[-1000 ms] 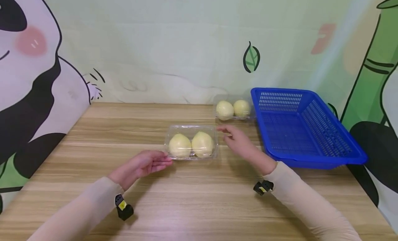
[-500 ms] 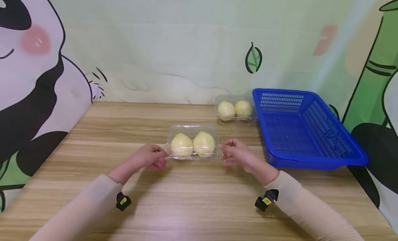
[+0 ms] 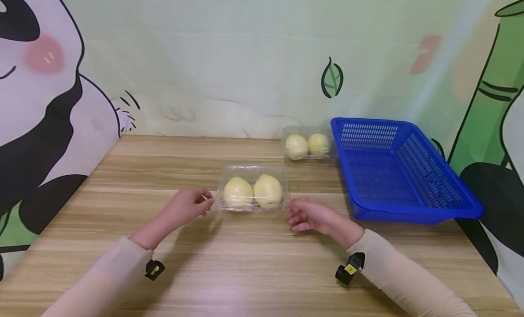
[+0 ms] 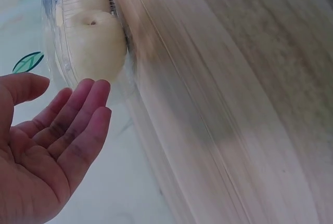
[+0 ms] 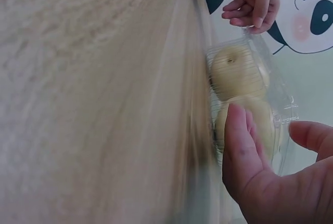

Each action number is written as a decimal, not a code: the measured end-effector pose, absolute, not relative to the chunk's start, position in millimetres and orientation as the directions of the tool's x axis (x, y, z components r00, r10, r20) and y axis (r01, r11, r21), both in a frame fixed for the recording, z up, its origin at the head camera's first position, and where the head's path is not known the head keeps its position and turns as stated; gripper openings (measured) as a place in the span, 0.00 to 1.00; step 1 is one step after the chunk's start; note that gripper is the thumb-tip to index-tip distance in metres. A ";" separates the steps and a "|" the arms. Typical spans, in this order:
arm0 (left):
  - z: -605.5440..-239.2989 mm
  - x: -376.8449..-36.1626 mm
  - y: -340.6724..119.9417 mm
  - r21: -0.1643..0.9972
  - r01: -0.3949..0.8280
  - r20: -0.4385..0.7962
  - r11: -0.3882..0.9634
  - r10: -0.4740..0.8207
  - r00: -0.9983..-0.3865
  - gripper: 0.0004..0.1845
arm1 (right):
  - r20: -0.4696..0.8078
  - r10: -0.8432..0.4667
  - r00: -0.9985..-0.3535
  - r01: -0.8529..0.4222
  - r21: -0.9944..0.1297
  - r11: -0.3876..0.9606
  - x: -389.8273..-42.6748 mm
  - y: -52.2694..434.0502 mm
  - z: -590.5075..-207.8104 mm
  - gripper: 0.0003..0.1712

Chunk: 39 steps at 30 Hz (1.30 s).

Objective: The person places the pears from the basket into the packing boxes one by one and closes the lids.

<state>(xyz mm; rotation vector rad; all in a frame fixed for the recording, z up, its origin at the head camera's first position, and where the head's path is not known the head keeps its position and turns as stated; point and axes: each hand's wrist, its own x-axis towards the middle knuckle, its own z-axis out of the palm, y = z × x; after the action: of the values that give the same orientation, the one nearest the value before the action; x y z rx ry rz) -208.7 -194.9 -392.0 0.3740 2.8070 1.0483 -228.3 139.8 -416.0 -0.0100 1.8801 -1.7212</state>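
A clear plastic clamshell box (image 3: 253, 170) sits mid-table and looks closed. Inside it, side by side, lie two pale yellow pears (image 3: 268, 191). Just off the box's left end is my left hand (image 3: 189, 204), its fingers loosely bent and holding nothing; the left wrist view shows the palm (image 4: 39, 167) and spread thumb. At the right end, my right hand (image 3: 313, 215) has relaxed fingers by the box's lower corner. Whether its fingertips touch the plastic I cannot tell. In the right wrist view its thumb and fingers (image 5: 242, 146) stand apart beside the box.
Behind and to the right, a second clear box with two pears (image 3: 296, 147) stands against the wall. A blue plastic basket (image 3: 413, 213) with slotted sides takes up the table's right side. The wooden table (image 3: 245, 262) meets a printed wall sheet at the back.
My left hand has drawn slightly left, away from the box. My right hand has come down toward the box's lower right corner. The box has stayed about where it was.
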 end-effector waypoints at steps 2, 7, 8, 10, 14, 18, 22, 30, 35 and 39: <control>-392.8 -207.8 -197.0 0.655 0.186 -0.023 0.732 0.265 -0.964 0.12 | -0.419 -0.402 -0.814 0.384 -0.908 0.167 -228.5 139.8 -418.1 0.16; -396.3 -206.7 -202.1 0.654 0.191 -0.017 0.732 0.266 -0.964 0.12 | -0.434 -0.446 -0.783 0.413 -0.898 0.149 -231.3 137.0 -418.5 0.13; -396.8 -206.5 -202.9 0.654 0.193 -0.017 0.731 0.270 -0.963 0.12 | -0.435 -0.450 -0.780 0.417 -0.897 0.144 -231.9 136.1 -418.0 0.11; -398.0 -206.5 -204.4 0.654 0.195 -0.021 0.731 0.275 -0.961 0.12 | -0.436 -0.454 -0.777 0.423 -0.896 0.137 -233.1 134.3 -417.4 0.10; -400.8 -206.9 -206.7 0.657 0.184 -0.039 0.731 0.277 -0.960 0.13 | -0.448 -0.436 -0.780 0.436 -0.890 0.135 -234.3 131.9 -418.3 0.10; -403.1 -207.8 -208.5 0.672 0.169 -0.054 0.721 0.276 -0.960 0.13 | -0.450 -0.430 -0.783 0.442 -0.888 0.127 -235.1 131.3 -420.1 0.08; -403.7 -209.4 -209.4 0.688 0.165 -0.056 0.707 0.278 -0.959 0.14 | -0.449 -0.428 -0.785 0.444 -0.888 0.117 -236.2 131.3 -421.1 0.08; -403.7 -212.6 -208.7 0.721 0.136 -0.080 0.679 0.277 -0.958 0.14 | -0.450 -0.428 -0.784 0.450 -0.887 0.107 -238.1 132.0 -421.2 0.09; -404.6 -213.7 -208.2 0.811 0.019 -0.175 0.585 0.274 -0.946 0.19 | -0.453 -0.424 -0.785 0.454 -0.885 0.105 -236.6 133.1 -419.5 0.10; -408.0 -216.1 -206.8 0.904 -0.159 -0.307 0.396 0.346 -0.887 0.25 | -0.443 -0.435 -0.784 0.437 -0.891 0.120 -233.5 135.6 -416.3 0.09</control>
<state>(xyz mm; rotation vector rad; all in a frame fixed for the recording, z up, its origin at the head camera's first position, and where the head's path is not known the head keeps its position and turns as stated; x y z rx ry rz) -216.1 -206.8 -408.0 0.1601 2.2081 1.5029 -233.5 135.6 -416.3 0.0015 1.7594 -1.7359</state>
